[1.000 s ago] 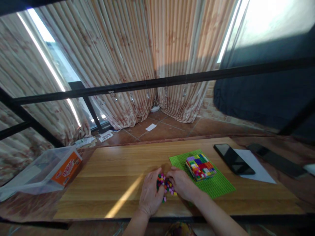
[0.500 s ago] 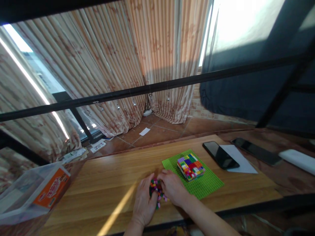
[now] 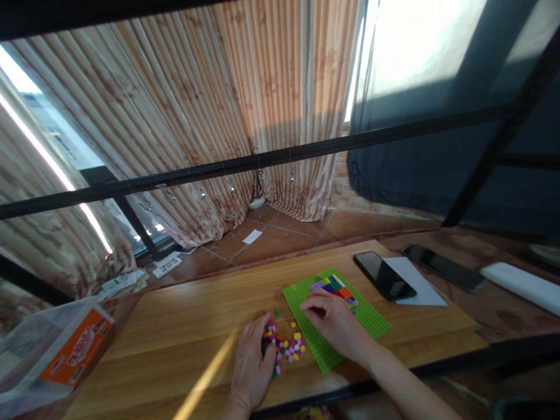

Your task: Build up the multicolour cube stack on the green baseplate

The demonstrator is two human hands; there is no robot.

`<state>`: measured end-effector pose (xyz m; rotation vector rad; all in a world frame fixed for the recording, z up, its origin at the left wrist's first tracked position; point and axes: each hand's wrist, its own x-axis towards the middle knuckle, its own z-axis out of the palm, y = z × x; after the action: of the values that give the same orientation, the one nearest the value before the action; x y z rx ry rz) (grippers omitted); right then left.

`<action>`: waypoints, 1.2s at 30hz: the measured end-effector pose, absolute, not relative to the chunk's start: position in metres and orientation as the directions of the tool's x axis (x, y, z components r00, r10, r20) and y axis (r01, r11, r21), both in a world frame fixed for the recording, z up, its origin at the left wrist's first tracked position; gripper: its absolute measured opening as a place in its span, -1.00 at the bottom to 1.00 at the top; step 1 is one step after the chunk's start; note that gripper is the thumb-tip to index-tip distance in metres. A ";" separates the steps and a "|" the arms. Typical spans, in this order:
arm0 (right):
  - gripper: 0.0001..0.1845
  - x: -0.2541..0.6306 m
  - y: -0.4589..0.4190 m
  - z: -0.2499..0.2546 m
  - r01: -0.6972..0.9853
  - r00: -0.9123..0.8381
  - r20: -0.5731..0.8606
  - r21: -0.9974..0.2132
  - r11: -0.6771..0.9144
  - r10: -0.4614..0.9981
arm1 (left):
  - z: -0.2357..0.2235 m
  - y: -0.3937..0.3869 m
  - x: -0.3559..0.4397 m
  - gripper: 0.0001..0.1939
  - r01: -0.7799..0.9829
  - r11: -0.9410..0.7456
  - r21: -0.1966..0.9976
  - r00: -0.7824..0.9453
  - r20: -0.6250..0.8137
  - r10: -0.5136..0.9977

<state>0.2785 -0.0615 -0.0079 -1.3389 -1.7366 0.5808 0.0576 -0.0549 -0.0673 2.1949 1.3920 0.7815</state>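
On a wooden desk (image 3: 192, 315), loose colored bricks (image 3: 291, 348) lie left of the green baseplate (image 3: 371, 319); the left hand (image 3: 252, 363) cups them, fingers slightly spread. Above the baseplate, the right hand's (image 3: 339, 326) fingers curl narrowly, contents unclear.

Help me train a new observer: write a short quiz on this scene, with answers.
1. Which does the left hand rest against?
A) the curtain
B) the loose bricks
C) the brick wall
2. True or false: the right hand is over the green board.
3. Fill in the blank: the label on the clear box is mostly ____.

Key: 1. B; 2. True; 3. orange
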 end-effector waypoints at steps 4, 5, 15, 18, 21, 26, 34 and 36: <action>-0.78 0.327 -0.070 -0.004 0.521 0.022 0.324 -0.811 0.266 0.946 | -0.064 -0.054 0.059 -0.48 0.695 -0.429 0.577 0.360 0.237 0.902; -0.78 0.338 -0.073 -0.004 0.531 0.033 0.304 -0.813 0.241 0.952 | -0.063 -0.054 0.060 -0.49 0.709 -0.427 0.562 0.363 0.228 0.903; -0.79 0.366 -0.076 -0.012 0.708 0.212 0.222 -0.707 0.008 0.952 | -0.057 -0.054 0.068 -0.42 0.815 -0.436 0.381 0.420 0.130 0.898; -0.81 0.358 -0.071 -0.012 0.755 0.168 0.235 -0.655 0.028 0.957 | -0.056 -0.053 0.069 -0.41 0.829 -0.436 0.351 0.424 0.113 0.898; -0.84 0.353 -0.067 -0.011 0.791 0.152 0.237 -0.611 0.026 0.960 | -0.057 -0.054 0.069 -0.42 0.834 -0.435 0.338 0.425 0.107 0.899; -0.81 0.351 -0.066 -0.013 0.818 0.127 0.257 -0.573 0.046 0.958 | -0.059 -0.054 0.068 -0.43 0.825 -0.461 0.327 0.438 0.146 0.887; -0.86 0.351 -0.062 -0.015 0.770 0.203 0.250 -0.639 0.004 0.947 | -0.058 -0.055 0.069 -0.43 0.815 -0.464 0.348 0.437 0.157 0.885; -0.90 0.353 -0.060 -0.018 0.718 0.261 0.215 -0.695 -0.040 0.941 | -0.059 -0.054 0.069 -0.43 0.812 -0.462 0.357 0.436 0.155 0.887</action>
<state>0.3533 -0.0596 -0.0182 -1.8123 -1.5125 0.3927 0.0687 -0.0543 -0.0592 2.4599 1.4827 0.4745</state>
